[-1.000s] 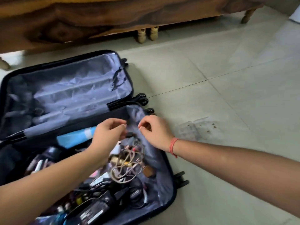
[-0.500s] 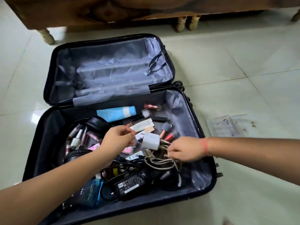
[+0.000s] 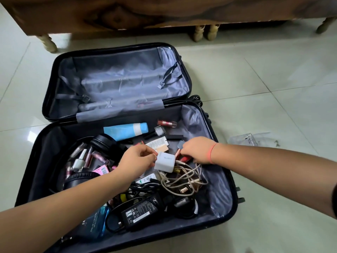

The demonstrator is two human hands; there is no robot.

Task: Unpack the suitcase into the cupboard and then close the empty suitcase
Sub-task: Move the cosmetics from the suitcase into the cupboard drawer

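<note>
Left hand point(image 3: 138, 159): fingers curled, tips pinched together at the left edge of the white charger block; whether they already grip it or something smaller cannot be told
Right hand point(image 3: 197, 149): knuckles up, fingers bent down among the small bottles just right of the block; what they pinch, if anything, is hidden under the hand
Charger block point(image 3: 165, 162): white cube between the two hands, lying on the clutter; judged light, rigid and smooth, best taken across two flat faces
Pale cable point(image 3: 184, 178): loose tangle just below the right hand and touching the block; soft and springy, likely to drag along if joined to the block, so gather the loops first
Nail polish bottles point(image 3: 80, 161): cluster left of the left forearm; probably glass, small and slippery, breakable on the tiled floor
Blue tube point(image 3: 127, 131): near the hinge side; soft-walled, hold by the body, not the cap
Black power adapter point(image 3: 141, 209): near the front edge with thick cord; judged the heaviest item, lift by the brick, not the cord
Suitcase point(image 3: 228, 207): lies open flat on the floor point(image 3: 273, 79); near half full, far half bare lining and straps
Wooden furniture point(image 3: 145, 13): stands beyond the suitcase; the cupboard cannot be identified
Progress: unpacking judged barely begun
</note>
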